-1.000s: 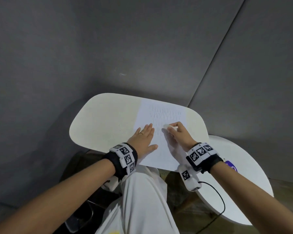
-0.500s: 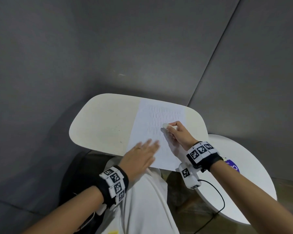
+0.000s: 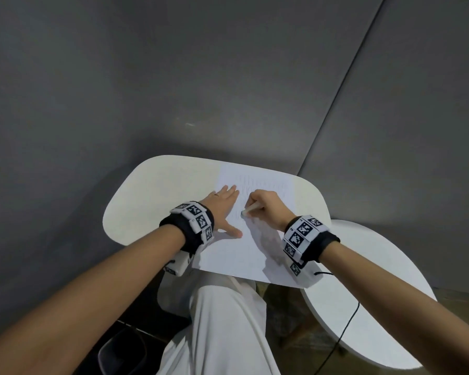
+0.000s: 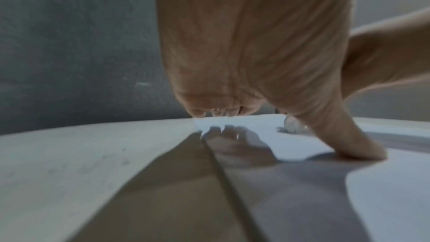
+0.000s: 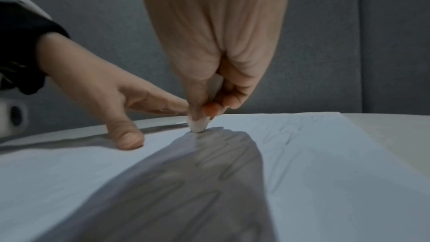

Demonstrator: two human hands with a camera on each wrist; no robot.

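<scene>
A white sheet of paper point(image 3: 244, 247) with faint pencil lines point(image 5: 286, 132) lies on the cream oval table point(image 3: 160, 190). My left hand point(image 3: 224, 205) lies flat on the sheet's left part, fingers straight and thumb point(image 4: 349, 141) spread, pressing the paper down. My right hand point(image 3: 266, 205) pinches a small white eraser point(image 3: 245, 211) between thumb and fingers. The eraser's tip point(image 5: 197, 124) touches the paper just right of my left hand's thumb point(image 5: 128, 135). The eraser point(image 4: 292, 124) shows small behind the thumb in the left wrist view.
A round white side table point(image 3: 363, 293) stands low at the right, with a black cable point(image 3: 344, 328) hanging over it. Grey wall panels point(image 3: 173, 77) close off the back. My white-trousered lap point(image 3: 222, 334) is below the table's near edge.
My left hand had drawn back off the table half a second ago and now rests flat on the paper again, farther up. My right hand has moved the eraser down and left.
</scene>
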